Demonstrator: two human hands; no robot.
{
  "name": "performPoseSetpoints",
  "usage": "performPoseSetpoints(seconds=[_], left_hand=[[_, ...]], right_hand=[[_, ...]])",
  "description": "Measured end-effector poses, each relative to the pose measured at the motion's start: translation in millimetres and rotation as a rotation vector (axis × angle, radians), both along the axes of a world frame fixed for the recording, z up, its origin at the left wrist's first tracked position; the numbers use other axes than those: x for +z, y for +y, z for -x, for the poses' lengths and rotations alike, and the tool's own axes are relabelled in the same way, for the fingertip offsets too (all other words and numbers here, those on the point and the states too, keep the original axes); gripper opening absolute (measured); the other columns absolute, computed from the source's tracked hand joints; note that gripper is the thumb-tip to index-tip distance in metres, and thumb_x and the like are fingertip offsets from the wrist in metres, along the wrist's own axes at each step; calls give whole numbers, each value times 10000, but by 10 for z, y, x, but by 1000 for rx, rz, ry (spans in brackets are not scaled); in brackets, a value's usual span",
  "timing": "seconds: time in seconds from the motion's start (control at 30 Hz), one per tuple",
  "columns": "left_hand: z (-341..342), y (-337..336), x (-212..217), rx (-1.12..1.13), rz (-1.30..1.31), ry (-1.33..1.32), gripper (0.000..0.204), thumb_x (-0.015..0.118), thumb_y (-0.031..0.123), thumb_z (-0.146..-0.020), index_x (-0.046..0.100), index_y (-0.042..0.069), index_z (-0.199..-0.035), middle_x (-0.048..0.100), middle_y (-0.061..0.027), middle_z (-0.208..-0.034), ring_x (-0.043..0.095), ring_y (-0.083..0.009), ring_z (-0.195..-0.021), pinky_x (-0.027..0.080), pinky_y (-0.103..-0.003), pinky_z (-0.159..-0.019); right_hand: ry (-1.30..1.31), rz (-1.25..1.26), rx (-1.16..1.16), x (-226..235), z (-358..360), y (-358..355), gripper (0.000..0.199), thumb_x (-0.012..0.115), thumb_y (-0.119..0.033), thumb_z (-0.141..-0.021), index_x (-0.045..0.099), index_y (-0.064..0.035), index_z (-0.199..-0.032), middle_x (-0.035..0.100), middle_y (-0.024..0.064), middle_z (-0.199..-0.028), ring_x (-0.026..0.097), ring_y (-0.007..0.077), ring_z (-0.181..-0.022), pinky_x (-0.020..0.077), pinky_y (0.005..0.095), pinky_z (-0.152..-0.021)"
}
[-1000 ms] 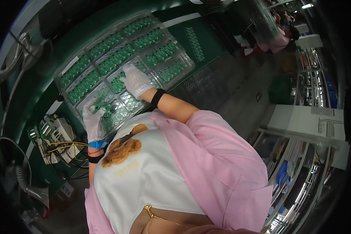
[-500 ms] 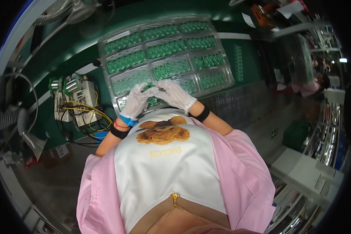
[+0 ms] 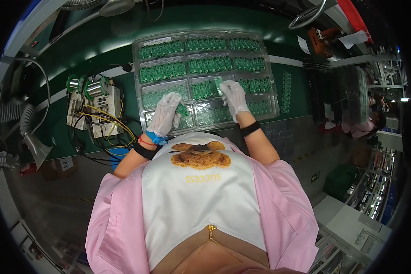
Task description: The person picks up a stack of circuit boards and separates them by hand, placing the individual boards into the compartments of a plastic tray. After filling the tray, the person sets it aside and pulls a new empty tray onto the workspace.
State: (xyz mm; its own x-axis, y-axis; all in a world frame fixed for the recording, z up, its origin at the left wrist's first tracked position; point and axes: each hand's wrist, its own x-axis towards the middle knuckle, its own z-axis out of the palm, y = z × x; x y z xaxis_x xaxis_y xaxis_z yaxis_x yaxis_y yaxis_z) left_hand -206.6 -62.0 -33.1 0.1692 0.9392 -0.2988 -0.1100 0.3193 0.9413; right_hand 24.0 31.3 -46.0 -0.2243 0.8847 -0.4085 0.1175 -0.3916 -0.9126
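Both my hands wear white striped gloves. My left hand (image 3: 165, 115) is closed on a small green circuit board (image 3: 182, 109) that sticks out from its fingertips over the tray's near row. Farther right, my right hand (image 3: 235, 98) pinches another green circuit board (image 3: 218, 85) by its right edge, at the right end of a middle compartment's row of boards (image 3: 203, 90). The clear plastic tray (image 3: 275, 97) beneath them has several compartments, most packed with upright green boards. Whether the right-hand board touches its neighbours, I cannot tell.
Left of the tray stands a white device (image 3: 106, 122) with metal spools (image 3: 97, 87) and yellow and black cables. A strip of green boards (image 3: 286, 92) lies right of the tray. Stacked clear trays (image 3: 351, 93) stand farther right. A funnel-ended hose (image 3: 37, 148) hangs at the left.
My right hand has moved away from my left, outward to the right and farther over the tray, and now shows a board in its fingers. The whole view has shifted slightly.
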Motion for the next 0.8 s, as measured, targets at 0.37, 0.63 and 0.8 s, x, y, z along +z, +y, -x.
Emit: performPoseSetpoints(seconds=[0.37, 0.63, 0.8], left_hand=[[-39, 108, -307, 210, 32, -174, 422, 480, 461, -938, 486, 44, -1007, 530, -64, -623, 491, -108, -460, 429, -234, -427], [-111, 169, -329, 178, 16, -69, 429, 503, 448, -930, 495, 29, -1018, 551, -72, -651, 522, -107, -489, 426, -231, -419], [-229, 233, -250, 108, -2, -15, 473, 460, 457, -941, 469, 5, -1080, 572, -85, -714, 531, -115, -500, 459, -235, -425]], right_hand=[[-1093, -580, 235, -455, 43, 151, 304, 617, -280, -852, 582, 1, -962, 628, 207, -849, 610, 385, -834, 486, 439, -747], [-889, -629, 81, -92, 176, -95, 261, 585, -256, -870, 624, -17, -967, 650, 153, -901, 635, 306, -854, 505, 377, -741], [-105, -442, 207, 56, 360, -276, 256, 654, -186, -809, 649, -2, -986, 671, 112, -918, 635, 192, -799, 500, 304, -731]])
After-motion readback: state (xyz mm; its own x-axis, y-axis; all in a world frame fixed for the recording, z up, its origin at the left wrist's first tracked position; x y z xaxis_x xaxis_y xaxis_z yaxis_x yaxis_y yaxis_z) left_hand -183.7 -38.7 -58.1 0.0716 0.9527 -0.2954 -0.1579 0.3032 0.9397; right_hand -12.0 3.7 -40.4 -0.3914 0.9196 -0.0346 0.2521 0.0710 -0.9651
